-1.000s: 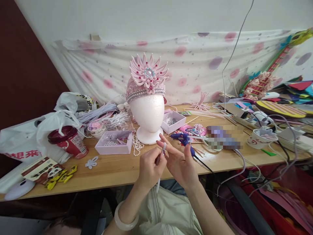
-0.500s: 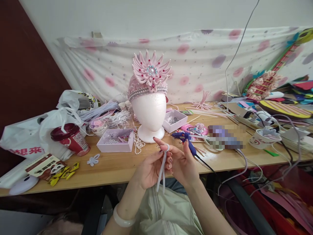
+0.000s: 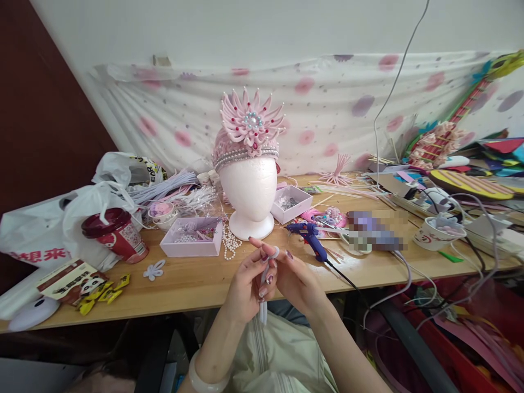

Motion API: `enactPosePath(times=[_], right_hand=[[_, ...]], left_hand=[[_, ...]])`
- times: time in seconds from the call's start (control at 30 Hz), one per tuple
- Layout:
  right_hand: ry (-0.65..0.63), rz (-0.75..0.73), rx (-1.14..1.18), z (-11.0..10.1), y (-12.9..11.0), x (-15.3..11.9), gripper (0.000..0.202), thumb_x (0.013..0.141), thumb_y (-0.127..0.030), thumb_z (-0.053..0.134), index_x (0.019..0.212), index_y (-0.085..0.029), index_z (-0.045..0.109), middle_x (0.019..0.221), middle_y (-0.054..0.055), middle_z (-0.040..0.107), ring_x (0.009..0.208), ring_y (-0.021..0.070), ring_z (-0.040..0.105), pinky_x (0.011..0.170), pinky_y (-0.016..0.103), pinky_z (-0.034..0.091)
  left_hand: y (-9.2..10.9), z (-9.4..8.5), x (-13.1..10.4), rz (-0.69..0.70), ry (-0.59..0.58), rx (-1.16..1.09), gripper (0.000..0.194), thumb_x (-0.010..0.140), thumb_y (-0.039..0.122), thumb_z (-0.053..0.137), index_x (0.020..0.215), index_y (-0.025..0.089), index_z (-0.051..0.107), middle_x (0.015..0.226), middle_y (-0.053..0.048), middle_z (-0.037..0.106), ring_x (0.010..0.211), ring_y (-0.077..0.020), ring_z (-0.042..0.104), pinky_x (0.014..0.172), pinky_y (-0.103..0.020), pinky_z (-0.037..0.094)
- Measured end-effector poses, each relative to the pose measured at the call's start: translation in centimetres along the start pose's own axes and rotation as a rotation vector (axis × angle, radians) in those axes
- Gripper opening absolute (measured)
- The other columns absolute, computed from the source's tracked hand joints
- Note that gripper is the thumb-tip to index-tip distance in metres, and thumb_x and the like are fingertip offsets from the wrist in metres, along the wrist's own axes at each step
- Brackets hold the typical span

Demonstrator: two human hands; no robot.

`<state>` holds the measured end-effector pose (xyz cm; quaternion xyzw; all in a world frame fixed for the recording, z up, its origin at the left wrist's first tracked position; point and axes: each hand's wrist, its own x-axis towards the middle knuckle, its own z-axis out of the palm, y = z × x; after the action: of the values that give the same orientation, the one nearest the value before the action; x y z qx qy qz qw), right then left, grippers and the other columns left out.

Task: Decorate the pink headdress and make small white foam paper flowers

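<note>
Both hands meet over the table's front edge, around a pale pipe cleaner [image 3: 263, 312] bent into a small loop at the top, its two tails hanging down. My left hand [image 3: 248, 284] pinches it below the loop. The fingers of my right hand [image 3: 297, 281] close on the loop from the other side, partly hiding it. Beyond them stands a white foam head [image 3: 249, 191] wearing a pink headdress [image 3: 252, 123] with pearls and red beads. A pale pipe-cleaner flower [image 3: 154, 270] lies left of my hands. To their right rests a blue glue gun [image 3: 309, 237].
Two lilac boxes of beads [image 3: 190, 249] [image 3: 292, 210] flank the foam head. On the left are a red cup [image 3: 117, 234], plastic bags [image 3: 41, 224] and yellow wrappers [image 3: 117, 286]. A paper bowl [image 3: 438, 234] and cables [image 3: 409, 278] occupy the right side.
The pipe cleaner's tails have swung more upright and now show less below my left hand. My right hand's fingers have curled in and down around the loop.
</note>
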<state>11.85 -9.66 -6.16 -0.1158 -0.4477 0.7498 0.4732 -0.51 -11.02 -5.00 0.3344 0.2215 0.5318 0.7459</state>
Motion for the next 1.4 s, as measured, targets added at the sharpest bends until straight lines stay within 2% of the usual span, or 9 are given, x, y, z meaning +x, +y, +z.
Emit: enactPosePath(times=[0.1,0.23,0.3,0.43,0.57,0.67,0.93,1.17,1.4], right_hand=[[-0.060,-0.005,-0.004,0.1,-0.3,-0.1,0.053,0.095,-0.063,0.037,0.112,-0.029,0.074,0.137,0.006,0.056,0.087,0.0214,0.062,0.073,0.036,0.053],[-0.051,-0.071,-0.172,0.1,-0.9,-0.2,0.060,0.097,-0.062,0.029,0.108,-0.027,0.076,0.147,0.003,0.046,0.120,0.0282,0.050,0.072,0.032,0.051],[-0.043,-0.088,-0.260,0.1,-1.1,-0.3,0.062,0.098,-0.060,0.026,0.105,-0.026,0.077,0.146,0.003,0.047,0.130,0.0286,0.043,0.085,0.034,0.049],[-0.053,-0.088,-0.368,-0.1,-1.4,-0.5,0.060,0.100,-0.056,0.025,0.105,-0.027,0.077,0.146,0.002,0.048,0.139,0.0287,0.034,0.110,0.040,0.031],[-0.071,-0.038,-0.362,-0.3,-1.9,-0.6,0.054,0.100,-0.053,0.030,0.106,-0.027,0.077,0.145,0.001,0.049,0.136,0.0299,0.038,0.111,0.043,0.031],[-0.071,0.010,-0.360,-0.6,-2.2,-0.5,0.053,0.098,-0.055,0.034,0.101,-0.026,0.078,0.139,0.003,0.055,0.131,0.0302,0.045,0.112,0.045,0.029],[0.029,0.022,-0.651,-1.6,-2.3,-0.9,0.055,0.093,-0.064,0.041,0.084,-0.026,0.080,0.126,0.004,0.065,0.139,0.0276,0.035,0.119,0.044,0.015],[0.202,0.019,-0.684,-1.2,-2.1,-0.3,0.052,0.088,-0.062,0.053,0.061,-0.024,0.076,0.077,0.008,0.071,0.130,0.0262,0.044,0.115,0.040,0.023],[0.279,0.047,-0.613,-1.5,-1.7,0.2,0.051,0.084,-0.060,0.059,0.052,-0.022,0.071,0.063,0.005,0.069,0.100,0.0267,0.063,0.107,0.042,0.034]], left_hand=[[0.7,-0.4,-0.8,0.101,-0.017,0.264,0.023,0.077,0.034,0.072,0.085,0.016,0.060,0.064,0.004,0.055,0.040,-0.0031,0.045,0.037,-0.015,0.037],[1.9,-0.4,-1.6,0.191,0.031,0.527,0.031,0.075,0.026,0.076,0.100,0.019,0.059,0.079,0.003,0.062,0.055,-0.0058,0.057,0.051,-0.017,0.050],[2.2,-0.3,-1.6,0.236,0.049,0.593,0.027,0.077,0.026,0.075,0.098,0.019,0.060,0.080,0.002,0.063,0.060,-0.0070,0.059,0.056,-0.018,0.053],[2.4,-0.6,-1.3,0.288,-0.038,0.655,0.013,0.079,0.023,0.072,0.086,0.017,0.062,0.076,0.002,0.063,0.068,-0.0089,0.062,0.068,-0.020,0.055],[2.4,-1.1,-0.9,0.342,-0.082,0.654,0.015,0.078,0.020,0.072,0.086,0.019,0.060,0.085,0.001,0.065,0.069,-0.0086,0.063,0.067,-0.020,0.055],[2.5,-1.1,-0.9,0.358,-0.063,0.778,0.016,0.077,0.016,0.071,0.086,0.019,0.058,0.088,0.001,0.065,0.074,-0.0098,0.063,0.070,-0.020,0.055],[2.8,-0.7,-0.9,0.300,-0.162,1.060,0.015,0.076,0.009,0.060,0.077,0.019,0.049,0.081,0.002,0.059,0.062,-0.0078,0.055,0.059,-0.019,0.048],[2.6,0.0,0.3,0.326,-0.233,1.171,0.019,0.072,0.005,0.053,0.070,0.021,0.043,0.069,0.007,0.047,0.062,-0.0067,0.047,0.058,-0.017,0.040],[1.9,-0.4,0.3,0.359,-0.201,1.303,0.017,0.073,0.008,0.053,0.070,0.021,0.042,0.066,0.007,0.045,0.061,-0.0074,0.045,0.060,-0.019,0.038]])
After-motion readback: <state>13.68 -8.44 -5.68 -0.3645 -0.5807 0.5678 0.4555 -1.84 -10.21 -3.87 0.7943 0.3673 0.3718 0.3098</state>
